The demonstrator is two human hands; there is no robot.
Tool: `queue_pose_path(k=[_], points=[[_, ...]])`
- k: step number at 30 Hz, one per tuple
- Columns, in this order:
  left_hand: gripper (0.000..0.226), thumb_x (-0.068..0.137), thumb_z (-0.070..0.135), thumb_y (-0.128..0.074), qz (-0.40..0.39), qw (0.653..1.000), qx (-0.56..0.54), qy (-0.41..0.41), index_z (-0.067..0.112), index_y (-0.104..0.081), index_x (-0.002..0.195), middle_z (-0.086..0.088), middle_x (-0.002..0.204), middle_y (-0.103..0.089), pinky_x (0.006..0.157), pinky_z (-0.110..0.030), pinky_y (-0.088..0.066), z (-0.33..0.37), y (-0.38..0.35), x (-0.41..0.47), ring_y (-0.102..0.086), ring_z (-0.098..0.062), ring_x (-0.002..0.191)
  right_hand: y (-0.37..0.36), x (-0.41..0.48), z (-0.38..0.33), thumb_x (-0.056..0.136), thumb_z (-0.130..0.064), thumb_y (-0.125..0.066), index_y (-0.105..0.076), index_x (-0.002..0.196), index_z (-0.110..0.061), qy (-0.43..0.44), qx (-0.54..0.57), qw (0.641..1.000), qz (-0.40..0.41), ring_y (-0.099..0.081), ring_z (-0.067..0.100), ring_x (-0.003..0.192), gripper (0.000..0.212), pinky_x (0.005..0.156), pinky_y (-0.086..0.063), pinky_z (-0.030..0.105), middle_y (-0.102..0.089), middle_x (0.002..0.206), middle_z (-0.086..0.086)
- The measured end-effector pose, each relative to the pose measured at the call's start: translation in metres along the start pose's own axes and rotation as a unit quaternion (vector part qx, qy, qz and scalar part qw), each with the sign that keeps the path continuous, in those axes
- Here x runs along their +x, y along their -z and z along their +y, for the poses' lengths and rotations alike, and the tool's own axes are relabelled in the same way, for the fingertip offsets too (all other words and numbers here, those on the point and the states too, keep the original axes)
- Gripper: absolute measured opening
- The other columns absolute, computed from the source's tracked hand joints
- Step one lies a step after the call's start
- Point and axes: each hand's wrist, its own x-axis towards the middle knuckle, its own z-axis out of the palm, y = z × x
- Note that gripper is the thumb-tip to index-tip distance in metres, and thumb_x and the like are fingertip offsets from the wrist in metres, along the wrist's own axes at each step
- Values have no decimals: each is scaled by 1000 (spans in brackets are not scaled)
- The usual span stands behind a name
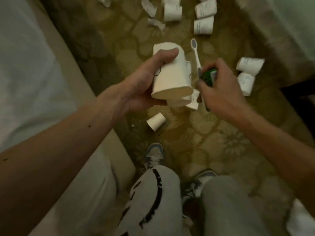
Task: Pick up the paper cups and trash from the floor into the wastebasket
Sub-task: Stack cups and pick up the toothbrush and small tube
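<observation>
Paper cups, so we're dealing with stuff that weighs next to nothing and crushes if squeezed hard. Our left hand (136, 86) has fingers and thumb wrapped round the side of one cup (170, 74), with what looks like a second cup (179, 101) tucked under it, both held up off the carpet (213, 133). A side grip works, but we'd go easy, or pinch the rim, which is probably the stiffest bit.

Our right hand (221, 89) is curled round a toothbrush (196, 53) and a green pack (208, 76). Both look light and likely a bit slick, so clamping them together seems sensible.

Plenty left on the floor: a small cup (156, 123) near our shoes, a pair (249, 65) off to the right, far cups (203, 25) ahead, plus torn scraps (154, 23) that'll be floppy and want pinching.

The held cup's mouth faces us and looks empty. The lying ones look empty too, though some mouths are turned away. The wastebasket isn't in view, so we can't say what's in it.
</observation>
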Motion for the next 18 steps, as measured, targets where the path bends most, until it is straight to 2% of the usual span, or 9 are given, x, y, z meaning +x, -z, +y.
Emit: queue_pose_path(k=[2,4,6,7,8,11,13,16,18], points=[[62,76,49,-64,8,1000,-9,-20,16,-58,128,-11,105,-71,84,-44,-56,43,-16,-69,-69,-28,97,21,-24,-78,94,-15,-61,-44,99,-36,6,15,1000,-24,-67,10,70,27,46,-49,14,-57,99,-6],[61,75,48,-63,10,998,-32,-45,17,-59,127,-10,103,-73,78,-40,-59,87,-30,-137,-71,-26,94,41,-47,-160,95,-17,-61,-44,96,-39,15,11,999,-46,-68,12,74,28,50,-54,21,-59,100,-4],[62,73,46,-67,-2,996,-60,-72,18,-60,127,-11,104,-74,70,-37,-60,128,-40,-200,-73,-27,93,56,-65,-237,95,-17,-61,-43,93,-44,25,9,998,-61,-67,13,76,32,54,-57,27,-60,99,-5],[65,69,46,-72,-2,994,-71,-87,19,-60,127,-12,106,-74,69,-37,-60,148,-42,-229,-73,-28,94,61,-71,-275,95,-17,-61,-44,94,-44,36,9,997,-69,-66,11,74,32,53,-55,24,-60,98,-4],[72,62,48,-77,3,992,-77,-101,20,-61,127,-13,111,-73,72,-39,-60,165,-43,-255,-72,-29,98,65,-76,-311,95,-17,-61,-45,97,-44,44,11,996,-75,-65,8,69,31,50,-52,21,-61,97,-2],[108,39,57,-90,38,985,-71,-151,21,-56,135,-16,126,-66,96,-49,-53,214,-39,-326,-65,-35,114,69,-85,-411,96,-17,-59,-49,114,-35,70,7,994,-83,-62,-1,58,28,46,-47,14,-63,91,0],[118,32,58,-92,52,979,-91,-176,21,-52,137,-17,127,-65,99,-50,-51,240,-33,-368,-64,-35,115,66,-93,-467,97,-18,-58,-55,119,-31,85,7,992,-98,-62,-6,58,26,45,-45,10,-64,89,-3],[81,48,50,-86,36,961,-159,-222,24,-65,123,-11,105,-73,81,-43,-59,271,-25,-419,-70,-30,99,58,-107,-535,95,-31,-61,-56,111,-37,68,41,992,-101,-67,3,77,18,58,-55,16,-65,97,-7],[60,52,47,-88,1,948,-174,-268,27,-76,107,-8,99,-74,76,-40,-59,294,-23,-442,-72,-27,94,57,-109,-571,91,-36,-65,-61,115,-31,78,65,991,-83,-66,6,72,24,59,-55,20,-67,96,-1]])
